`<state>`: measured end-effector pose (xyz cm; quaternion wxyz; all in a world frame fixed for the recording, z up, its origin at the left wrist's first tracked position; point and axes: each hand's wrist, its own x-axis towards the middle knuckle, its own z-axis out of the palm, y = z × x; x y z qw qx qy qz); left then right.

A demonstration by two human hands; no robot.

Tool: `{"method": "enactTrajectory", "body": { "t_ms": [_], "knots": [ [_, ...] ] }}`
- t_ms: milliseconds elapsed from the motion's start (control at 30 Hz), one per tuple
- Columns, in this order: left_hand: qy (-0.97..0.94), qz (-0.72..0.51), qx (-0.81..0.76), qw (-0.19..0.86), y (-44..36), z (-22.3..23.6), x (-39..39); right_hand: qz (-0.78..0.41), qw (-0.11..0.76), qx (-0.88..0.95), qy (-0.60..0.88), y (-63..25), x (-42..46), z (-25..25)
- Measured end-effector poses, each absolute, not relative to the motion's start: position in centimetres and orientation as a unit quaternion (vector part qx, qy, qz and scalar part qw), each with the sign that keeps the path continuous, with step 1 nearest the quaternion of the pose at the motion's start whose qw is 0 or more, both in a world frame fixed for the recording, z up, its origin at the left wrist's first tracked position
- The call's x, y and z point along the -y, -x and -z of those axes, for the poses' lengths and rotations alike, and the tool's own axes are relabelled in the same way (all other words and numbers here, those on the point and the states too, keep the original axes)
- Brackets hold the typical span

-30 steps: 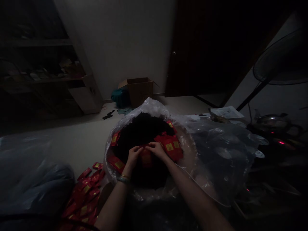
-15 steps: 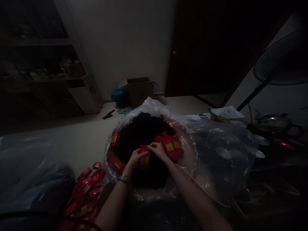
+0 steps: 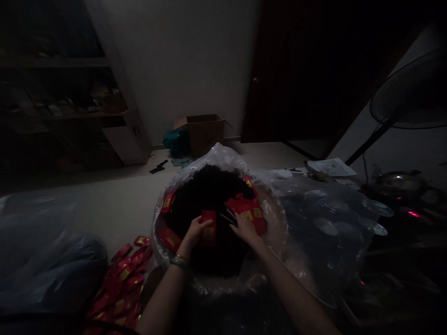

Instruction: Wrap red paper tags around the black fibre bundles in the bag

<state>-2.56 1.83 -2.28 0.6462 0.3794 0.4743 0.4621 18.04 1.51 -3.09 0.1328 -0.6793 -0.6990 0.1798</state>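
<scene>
My left hand (image 3: 194,232) grips a small red packet (image 3: 208,228) with a yellow label, held upright over a dark, loose heap (image 3: 206,186) that looks like dried tea leaves. The heap lies in a round container lined with clear plastic (image 3: 277,218). Just right of the packet, my right hand (image 3: 246,229) is closed on metal tweezers (image 3: 227,217), their two thin prongs apart and pointing left. Beside that hand, a stack of red packets (image 3: 253,211) rests on the heap. More packets (image 3: 167,201) lie along the container's left side.
Many red packets (image 3: 127,274) are piled at lower left, near a dark plastic-covered bundle (image 3: 52,260). A clear plastic sheet (image 3: 321,214) spreads to the right, by a kettle (image 3: 398,181) and a standing fan (image 3: 412,93). A cardboard box (image 3: 206,132) stands by the wall.
My right hand has left the packet's top edge, moved right and down, and taken hold of the tweezers. My left hand still holds the packet in nearly the same place.
</scene>
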Motion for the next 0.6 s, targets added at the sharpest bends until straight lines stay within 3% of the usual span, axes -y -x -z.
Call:
{"method": "enactTrajectory", "body": {
  "t_ms": [167, 333, 600],
  "knots": [
    [-0.400, -0.431, -0.460, 0.665, 2.5, 1.7, -1.4, -0.374, 0.278, 0.673, 0.575, -19.8, -2.3, -0.2],
    [-0.430, -0.392, -0.462, 0.669, 2.6, 1.4, -1.2, -0.487, 0.203, 0.684, 0.504, -18.9, -2.3, -2.5],
    [-0.463, -0.371, -0.465, 0.657, 2.7, 1.5, -1.2, -0.436, 0.194, 0.739, 0.476, -17.1, -2.9, -2.6]
  ]
}}
